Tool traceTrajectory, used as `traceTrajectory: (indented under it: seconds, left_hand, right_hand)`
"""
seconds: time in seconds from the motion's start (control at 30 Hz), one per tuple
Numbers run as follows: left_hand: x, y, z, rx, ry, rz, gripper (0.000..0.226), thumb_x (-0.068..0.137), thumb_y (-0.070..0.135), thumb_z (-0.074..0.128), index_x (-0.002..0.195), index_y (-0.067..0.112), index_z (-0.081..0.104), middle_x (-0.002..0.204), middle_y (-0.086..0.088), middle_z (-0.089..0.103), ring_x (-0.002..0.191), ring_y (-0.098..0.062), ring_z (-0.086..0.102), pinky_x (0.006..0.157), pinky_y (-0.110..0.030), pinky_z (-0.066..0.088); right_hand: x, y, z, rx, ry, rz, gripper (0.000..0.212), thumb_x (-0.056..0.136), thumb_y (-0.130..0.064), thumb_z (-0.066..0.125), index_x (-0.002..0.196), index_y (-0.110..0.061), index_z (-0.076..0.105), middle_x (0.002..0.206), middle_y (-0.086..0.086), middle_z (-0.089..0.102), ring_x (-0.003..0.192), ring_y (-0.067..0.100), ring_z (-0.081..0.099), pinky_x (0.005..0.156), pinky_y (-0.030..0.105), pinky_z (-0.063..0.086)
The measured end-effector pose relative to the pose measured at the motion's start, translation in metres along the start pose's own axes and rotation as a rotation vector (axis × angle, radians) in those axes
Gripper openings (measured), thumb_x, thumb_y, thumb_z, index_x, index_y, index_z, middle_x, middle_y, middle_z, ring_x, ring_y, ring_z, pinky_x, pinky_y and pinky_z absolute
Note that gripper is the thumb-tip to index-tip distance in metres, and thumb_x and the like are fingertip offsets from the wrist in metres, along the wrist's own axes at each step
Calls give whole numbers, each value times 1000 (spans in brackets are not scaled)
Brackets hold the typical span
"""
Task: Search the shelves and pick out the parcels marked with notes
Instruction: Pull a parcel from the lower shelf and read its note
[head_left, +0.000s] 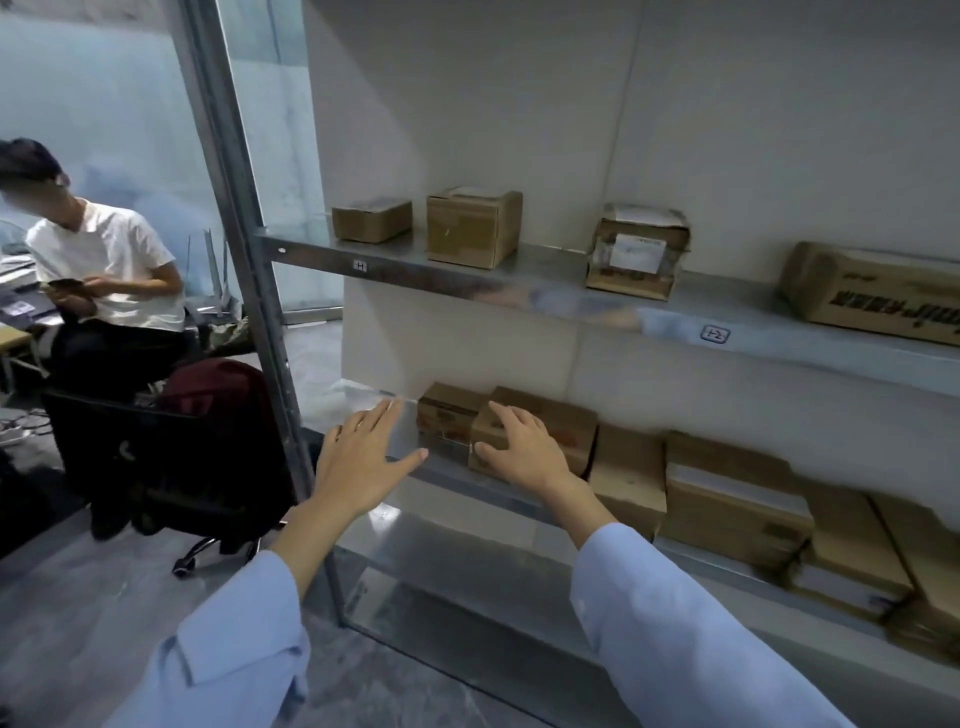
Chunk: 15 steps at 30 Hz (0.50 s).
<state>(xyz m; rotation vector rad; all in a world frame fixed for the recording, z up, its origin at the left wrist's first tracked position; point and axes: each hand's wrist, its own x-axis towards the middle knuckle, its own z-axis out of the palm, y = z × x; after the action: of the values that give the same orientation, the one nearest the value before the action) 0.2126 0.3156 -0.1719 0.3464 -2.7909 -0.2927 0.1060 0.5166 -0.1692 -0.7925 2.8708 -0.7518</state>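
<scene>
Brown cardboard parcels stand on a metal shelving unit (415, 278). On the lower shelf my right hand (522, 449) lies flat on top of a small parcel (571, 423), fingers spread over its front left corner. A second small parcel (447, 413) sits just left of it and further back. My left hand (363, 460) hovers open to the left of both, touching nothing. On the upper shelf a worn parcel with a white label (638, 253) stands in the middle, with two plain boxes (472, 228) to its left.
A larger printed carton (872, 291) lies at the upper shelf's right end. Several more boxes (737, 499) fill the lower shelf to the right. The shelf's steel upright (244, 260) stands at left. Beyond it a person sits near a black office chair (156, 462).
</scene>
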Motion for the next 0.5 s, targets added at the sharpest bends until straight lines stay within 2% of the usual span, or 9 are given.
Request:
traceTrajectory:
  seconds: [0.17, 0.3, 0.37, 0.5]
  left_hand:
    - [73, -38, 31, -33, -25, 48, 78, 90, 67, 44, 154, 27, 24, 160, 6, 26, 144, -19, 28, 114, -39, 22]
    - [138, -72, 46, -50, -58, 115, 82, 89, 72, 40, 154, 27, 21, 160, 7, 24, 143, -18, 27, 113, -38, 22]
    - [165, -86, 55, -57, -89, 160, 85, 87, 74, 36, 155, 27, 18, 161, 6, 22, 144, -18, 27, 113, -38, 23]
    - [213, -107, 79, -71, -128, 249, 81, 91, 67, 44, 156, 27, 16, 161, 4, 24, 142, -21, 30, 112, -38, 26]
  right_hand:
    - [62, 4, 15, 28, 33, 84, 69, 95, -45, 56, 154, -26, 25, 159, 5, 26, 147, 28, 19, 116, 45, 29]
    - [114, 2, 24, 31, 78, 177, 68, 95, -45, 55, 153, -26, 26, 157, 6, 30, 142, 32, 28, 112, 45, 33]
    - [134, 1, 33, 36, 92, 214, 68, 94, -44, 57, 152, -28, 27, 156, 4, 32, 141, 30, 30, 113, 44, 34]
    - [167, 1, 48, 30, 97, 289, 70, 93, -43, 60, 152, -28, 25, 156, 0, 31, 143, 24, 28, 112, 42, 36]
